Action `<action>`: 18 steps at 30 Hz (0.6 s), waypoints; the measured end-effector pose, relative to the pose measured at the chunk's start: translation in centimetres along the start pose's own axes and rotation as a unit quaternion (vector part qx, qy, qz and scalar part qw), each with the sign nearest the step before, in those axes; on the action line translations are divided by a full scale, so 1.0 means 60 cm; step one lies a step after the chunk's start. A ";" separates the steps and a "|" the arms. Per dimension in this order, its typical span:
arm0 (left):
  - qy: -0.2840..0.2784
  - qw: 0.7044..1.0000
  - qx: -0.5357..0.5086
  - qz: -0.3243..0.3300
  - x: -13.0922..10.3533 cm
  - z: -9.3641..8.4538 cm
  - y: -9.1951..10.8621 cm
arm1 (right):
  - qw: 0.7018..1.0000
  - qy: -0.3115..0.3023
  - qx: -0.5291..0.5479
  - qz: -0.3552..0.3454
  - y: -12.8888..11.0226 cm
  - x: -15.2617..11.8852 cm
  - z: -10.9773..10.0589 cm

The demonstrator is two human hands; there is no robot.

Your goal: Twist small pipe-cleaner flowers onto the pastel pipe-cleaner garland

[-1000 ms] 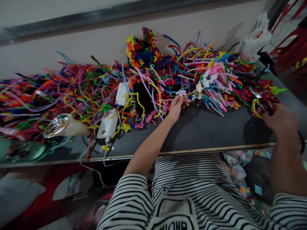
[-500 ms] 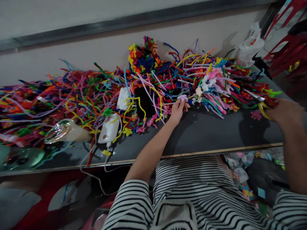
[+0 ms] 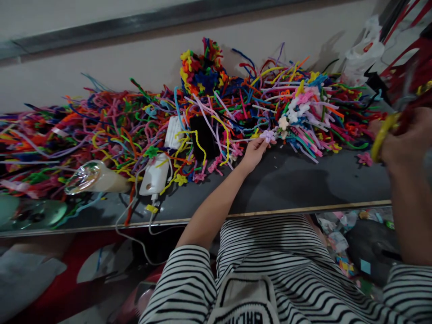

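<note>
A light purple pipe-cleaner flower (image 3: 267, 136) is pinched in the fingertips of my left hand (image 3: 254, 152), over the dark tabletop (image 3: 290, 180) at the front edge of the heap. My right hand (image 3: 407, 137), at the far right, is wrapped round yellow-handled scissors (image 3: 384, 132), whose blades point up and look blurred. Just right of my left hand, white, cream and pink flowers (image 3: 295, 110) lie bunched with their stems. A dark pink flower (image 3: 364, 158) rests on the table near my right hand.
Tangled pipe cleaners (image 3: 114, 112) spread along the table against the wall. A white power bank (image 3: 155, 175) with a cable, a tilted cup (image 3: 101, 177) and a black phone-like object (image 3: 201, 138) lie at the left and middle. A plastic bag (image 3: 362, 56) stands at the back right.
My right hand has lifted the scissors up, and their blades now point upward instead of left. My left hand has shifted slightly right, still holding the purple flower, which shows more fully.
</note>
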State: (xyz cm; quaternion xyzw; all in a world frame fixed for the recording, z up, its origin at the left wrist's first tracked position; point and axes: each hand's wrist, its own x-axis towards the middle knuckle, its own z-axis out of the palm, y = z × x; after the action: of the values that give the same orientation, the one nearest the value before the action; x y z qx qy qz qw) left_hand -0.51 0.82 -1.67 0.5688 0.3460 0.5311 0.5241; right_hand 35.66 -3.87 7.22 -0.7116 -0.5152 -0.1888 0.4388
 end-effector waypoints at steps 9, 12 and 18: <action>0.009 0.997 -0.056 -0.054 0.001 -0.005 0.003 | 0.939 -0.294 0.085 -0.156 -0.227 -0.124 0.036; 0.035 0.997 -0.061 -0.037 0.006 -0.007 -0.006 | 0.912 -0.357 0.057 -0.192 -0.240 -0.133 0.073; 0.020 0.997 -0.065 -0.023 0.007 -0.004 -0.006 | 0.906 -0.368 0.037 -0.206 -0.221 -0.126 0.102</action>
State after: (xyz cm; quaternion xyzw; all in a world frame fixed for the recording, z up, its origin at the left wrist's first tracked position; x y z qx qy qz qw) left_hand -0.59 1.35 -1.92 0.5148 0.3336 0.5517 0.5650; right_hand 19.63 -2.04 4.17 -0.5916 -0.7820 0.0198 0.1951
